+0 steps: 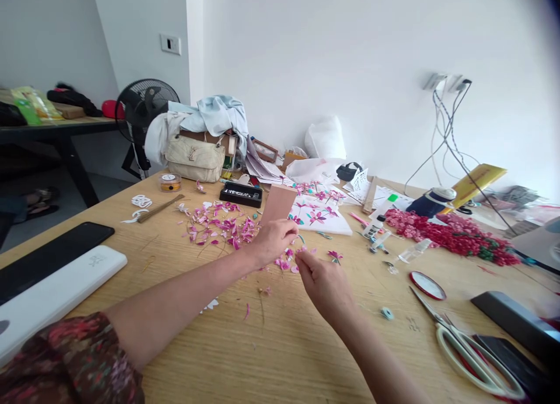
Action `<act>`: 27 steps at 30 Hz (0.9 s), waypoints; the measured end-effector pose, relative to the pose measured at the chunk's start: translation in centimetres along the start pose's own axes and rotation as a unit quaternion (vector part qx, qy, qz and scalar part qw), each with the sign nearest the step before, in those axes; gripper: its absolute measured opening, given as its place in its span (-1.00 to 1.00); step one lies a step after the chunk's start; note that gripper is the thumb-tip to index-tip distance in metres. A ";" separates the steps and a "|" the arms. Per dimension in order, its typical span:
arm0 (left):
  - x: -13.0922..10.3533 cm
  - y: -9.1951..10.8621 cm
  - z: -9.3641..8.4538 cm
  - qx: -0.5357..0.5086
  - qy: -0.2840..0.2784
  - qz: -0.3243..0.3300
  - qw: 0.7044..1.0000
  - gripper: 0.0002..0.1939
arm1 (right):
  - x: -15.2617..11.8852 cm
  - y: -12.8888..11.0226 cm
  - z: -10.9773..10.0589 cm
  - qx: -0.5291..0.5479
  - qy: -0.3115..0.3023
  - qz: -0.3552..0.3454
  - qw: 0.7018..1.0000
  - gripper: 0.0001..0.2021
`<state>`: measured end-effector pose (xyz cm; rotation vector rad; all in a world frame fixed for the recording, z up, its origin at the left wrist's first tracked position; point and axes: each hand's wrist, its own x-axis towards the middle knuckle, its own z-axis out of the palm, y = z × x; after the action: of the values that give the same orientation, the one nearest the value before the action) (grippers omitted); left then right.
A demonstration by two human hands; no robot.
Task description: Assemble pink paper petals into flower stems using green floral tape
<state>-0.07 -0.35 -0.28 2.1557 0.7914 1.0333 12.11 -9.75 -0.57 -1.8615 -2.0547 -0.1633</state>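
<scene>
the left hand (pixel 275 241) was curled over the middle of the table (pixel 196 345), its thumb and forefinger brought together and the other fingers folded in. the right hand (pixel 326 284) was just beside it, nearer the wearer, closed into a loose fist with the thumb pressed against the bent forefinger. neither hand was spread open; whether a fine thread or wire was pinched in either could not be told.

a small curved teal piece (pixel 301 239) showed between the two hands, close to the left fingertips, though contact was unclear. a pinkish-brown card (pixel 280 202) stood out just behind the left hand, partly covered by it; whether the fingers touched it could not be told. pink petals (pixel 238 234) on thin stems were scattered left of the hands, with a few more pink pieces (pixel 284 264) between them.

beyond lay a black case (pixel 241 194) and a white sheet (pixel 326 220) bearing pink and teal flowers (pixel 315 216). a single flower (pixel 335 256) was near the right hand, and large scissors (pixel 470 348) lay well apart on the right.
</scene>
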 end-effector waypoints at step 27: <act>-0.2 0.2 0.4 -0.357 -0.094 -0.117 0.922 -0.84 | 5.9 4.2 -2.3 0.382 0.066 0.018 0.922 -0.77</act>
<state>0.21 -0.74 -0.47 1.4643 0.4614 0.8052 16.31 -4.48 2.94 -1.3438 -1.6409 0.4513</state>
